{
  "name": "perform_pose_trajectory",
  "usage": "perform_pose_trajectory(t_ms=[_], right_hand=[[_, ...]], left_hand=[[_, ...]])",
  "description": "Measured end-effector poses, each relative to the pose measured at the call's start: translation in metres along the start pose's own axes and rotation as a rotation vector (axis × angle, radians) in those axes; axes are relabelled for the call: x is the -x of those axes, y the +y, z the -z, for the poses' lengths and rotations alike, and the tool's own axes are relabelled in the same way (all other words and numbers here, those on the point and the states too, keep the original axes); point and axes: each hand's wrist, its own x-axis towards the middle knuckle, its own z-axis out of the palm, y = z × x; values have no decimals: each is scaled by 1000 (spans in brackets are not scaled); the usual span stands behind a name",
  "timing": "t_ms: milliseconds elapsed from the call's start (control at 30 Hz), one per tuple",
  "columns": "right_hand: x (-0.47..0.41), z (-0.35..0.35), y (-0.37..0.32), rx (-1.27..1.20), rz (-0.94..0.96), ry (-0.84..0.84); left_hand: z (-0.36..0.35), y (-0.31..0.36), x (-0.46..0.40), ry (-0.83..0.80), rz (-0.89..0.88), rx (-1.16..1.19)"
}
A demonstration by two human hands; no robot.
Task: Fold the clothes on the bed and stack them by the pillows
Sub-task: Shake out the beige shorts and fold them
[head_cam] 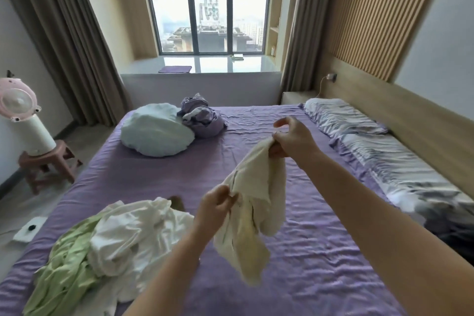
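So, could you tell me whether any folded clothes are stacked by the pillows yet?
No, the sheet beside the pillows is bare, and both hands hold a cream garment in the air.

window [208, 7]: daylight, far wall | curtains [64, 33]: brown, both sides | slatted panel [379, 13]: right wall | stool [48, 164]: holds pink fan [18, 102]

Home bedroom, purple-sheeted bed [295, 251], pillows [384, 159] along slatted headboard [379, 15], curtained window [207, 7]
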Motion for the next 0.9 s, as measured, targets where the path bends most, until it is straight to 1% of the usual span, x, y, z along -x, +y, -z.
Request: perform_pose_trajectory(t_ms=[67,133,200,267,367,467,533,567,633,667,700,733,867,900], right_hand=[[6,32,12,-55,54,-39],[13,59,27,-38,119,-127],[20,81,39,57,199,-241],[28,96,46,199,290,-295],[37,113,47,461,541,-211],[48,124,41,776,861,-60],[54,129,37,814,1007,18],[57,131,34,774,1017,15],[62,134,29,638,920,-80],[64,135,29,601,872,-124],[67,135,29,610,865,-140],[70,134,30,647,897,-142],[82,112,27,880,1227,-160],[85,106,24,892,1269,-173]], left_hand=[[-8,31,-6,-2,47,160],[-15,60,-10,-38,67,295],[-23,85,-15,-85,45,365],[-30,105,-18,-124,17,418],[-41,131,-21,-168,-3,472],[-56,153,-19,-241,-2,505],[-64,162,-17,-306,0,490],[-66,165,-17,-331,-2,467],[-68,167,-16,-344,0,438],[-66,167,-16,-345,-2,437],[-63,166,-16,-348,-5,440],[-59,165,-15,-355,-6,449],[-36,160,-12,-372,3,483],[-29,159,-12,-364,7,473]])
